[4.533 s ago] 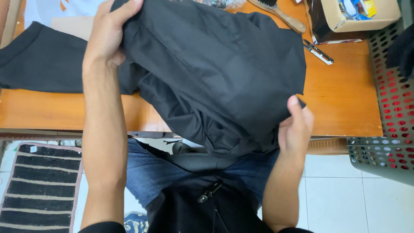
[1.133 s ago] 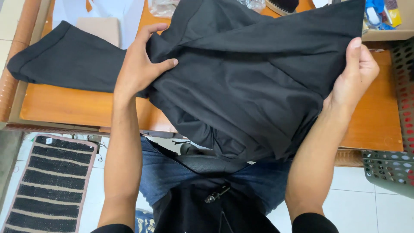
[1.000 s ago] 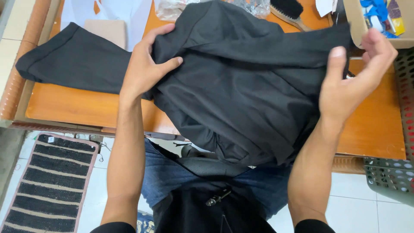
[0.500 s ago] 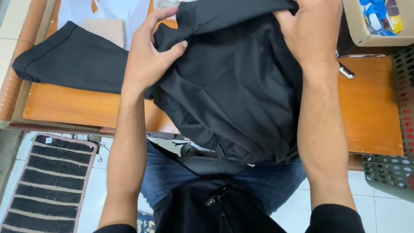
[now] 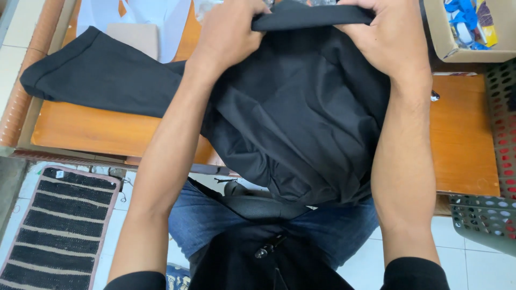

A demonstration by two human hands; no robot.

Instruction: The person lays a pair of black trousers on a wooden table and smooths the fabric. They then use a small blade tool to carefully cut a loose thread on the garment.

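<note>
A black garment (image 5: 301, 118) lies bunched over the orange wooden table (image 5: 462, 139), and its lower part hangs over the near edge onto my lap. One sleeve (image 5: 97, 75) stretches flat to the left. My left hand (image 5: 228, 29) and my right hand (image 5: 389, 32) both pinch a folded black edge at the top of the garment, holding it taut between them.
White paper pieces (image 5: 145, 16) and a tan card (image 5: 134, 37) lie at the table's far left. A cardboard box (image 5: 467, 32) with blue items sits far right. A grey perforated basket (image 5: 497, 161) stands at the right. A striped mat (image 5: 54, 225) covers the floor at left.
My right hand swung in from the far right to the garment's top edge. Both hands have now moved up and hold that folded edge stretched between them.
</note>
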